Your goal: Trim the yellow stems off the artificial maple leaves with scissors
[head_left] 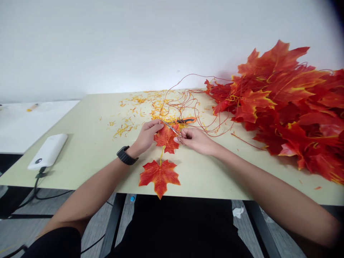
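Head view, quick notes: a pale green table top (215,175) fills the middle, with a white table (32,125) off to your left. A big heap of red-orange artificial maple leaves (285,104) sits at the table's right end, and thin red wires (185,104) loop from it across the surface. Yellow-orange scraps (134,111) are scattered beyond your hands. A white power bank (47,151) with a black cable (34,190) lies near the left edge. Your two hands work at the front of the table, over an upper maple leaf (166,138). A lower maple leaf (159,177) lies flat near the front edge, and a yellow stem (161,154) runs from it up toward the upper one. Your left hand (146,136) is in a narrow grip at the upper leaf's edge; can't tell if it also holds the tool. Your right hand (195,139) is pinched narrow on a slim metal tool (172,129). An orange-and-black handled tool (186,120) lies just beyond. Black watch (127,155) on your left wrist.
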The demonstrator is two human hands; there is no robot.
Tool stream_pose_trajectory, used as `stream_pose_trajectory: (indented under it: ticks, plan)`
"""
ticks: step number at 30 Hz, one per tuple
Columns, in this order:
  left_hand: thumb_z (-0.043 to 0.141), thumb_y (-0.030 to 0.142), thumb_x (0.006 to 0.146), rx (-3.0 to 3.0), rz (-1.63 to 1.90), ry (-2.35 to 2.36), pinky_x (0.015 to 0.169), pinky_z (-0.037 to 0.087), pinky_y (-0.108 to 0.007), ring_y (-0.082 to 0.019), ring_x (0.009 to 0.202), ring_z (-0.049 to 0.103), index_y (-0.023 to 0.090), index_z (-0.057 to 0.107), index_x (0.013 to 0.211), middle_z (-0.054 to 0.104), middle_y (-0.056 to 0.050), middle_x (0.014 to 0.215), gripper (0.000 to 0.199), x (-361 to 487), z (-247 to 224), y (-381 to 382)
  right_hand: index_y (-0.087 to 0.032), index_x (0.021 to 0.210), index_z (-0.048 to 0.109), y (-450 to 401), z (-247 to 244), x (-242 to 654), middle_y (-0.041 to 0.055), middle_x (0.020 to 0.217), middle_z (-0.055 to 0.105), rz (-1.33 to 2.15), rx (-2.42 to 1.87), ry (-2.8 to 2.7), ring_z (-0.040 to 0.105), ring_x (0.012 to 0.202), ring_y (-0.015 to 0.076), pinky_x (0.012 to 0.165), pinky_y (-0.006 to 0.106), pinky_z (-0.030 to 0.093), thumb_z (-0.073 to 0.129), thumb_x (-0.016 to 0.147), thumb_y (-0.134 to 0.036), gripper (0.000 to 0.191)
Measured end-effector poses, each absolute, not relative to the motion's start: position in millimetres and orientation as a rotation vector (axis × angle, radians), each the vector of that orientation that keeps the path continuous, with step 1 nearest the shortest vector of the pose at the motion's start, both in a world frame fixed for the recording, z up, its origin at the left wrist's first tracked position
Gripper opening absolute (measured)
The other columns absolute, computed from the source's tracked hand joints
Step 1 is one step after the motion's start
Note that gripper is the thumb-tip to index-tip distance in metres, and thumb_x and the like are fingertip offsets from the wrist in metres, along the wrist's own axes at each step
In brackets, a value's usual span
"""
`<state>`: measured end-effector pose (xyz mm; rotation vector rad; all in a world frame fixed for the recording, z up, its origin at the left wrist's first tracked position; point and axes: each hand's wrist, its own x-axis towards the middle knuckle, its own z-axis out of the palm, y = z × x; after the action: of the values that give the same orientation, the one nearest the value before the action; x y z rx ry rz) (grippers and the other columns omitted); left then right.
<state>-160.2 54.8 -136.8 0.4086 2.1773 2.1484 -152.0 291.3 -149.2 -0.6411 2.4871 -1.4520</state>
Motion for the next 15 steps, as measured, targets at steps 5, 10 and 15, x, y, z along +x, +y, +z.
stream_pose_trajectory:
  ticks: [5, 10, 15]
  plan:
    - [0.074, 0.041, 0.084, 0.425, 2.137, 2.158, 0.057, 0.03, -0.025, -0.008, 0.057, 0.04, 0.016, 0.055, 0.064, 0.049, 0.001, 0.062, 0.037, -159.3, -136.3, 55.3, -0.023, 0.073, 0.035, 291.5, -151.0, -152.3, -0.0038, 0.07, 0.035, -1.459, -0.647, 2.474, 0.03, 0.067, 0.0121, 0.061, 0.03, 0.024, 0.073, 0.086, -0.079, 0.069]
    - [0.074, 0.04, 0.083, 0.413, 2.13, 2.152, 0.056, 0.03, -0.025, -0.008, 0.057, 0.04, 0.017, 0.056, 0.064, 0.048, 0.001, 0.061, 0.035, -158.7, -135.2, 55.6, -0.022, 0.073, 0.035, 291.4, -152.4, -153.1, -0.0039, 0.07, 0.035, -1.476, -0.646, 2.466, 0.03, 0.067, 0.012, 0.061, 0.03, 0.024, 0.074, 0.086, -0.078, 0.07]
    - [0.073, 0.041, 0.084, 0.431, 2.118, 2.163, 0.055, 0.03, -0.025, -0.008, 0.057, 0.04, 0.017, 0.054, 0.063, 0.048, 0.001, 0.061, 0.038, -158.9, -134.5, 55.6, -0.022, 0.073, 0.035, 291.0, -154.2, -154.1, -0.0044, 0.07, 0.035, -1.484, -0.624, 2.458, 0.03, 0.066, 0.0116, 0.061, 0.03, 0.024, 0.075, 0.084, -0.081, 0.072]
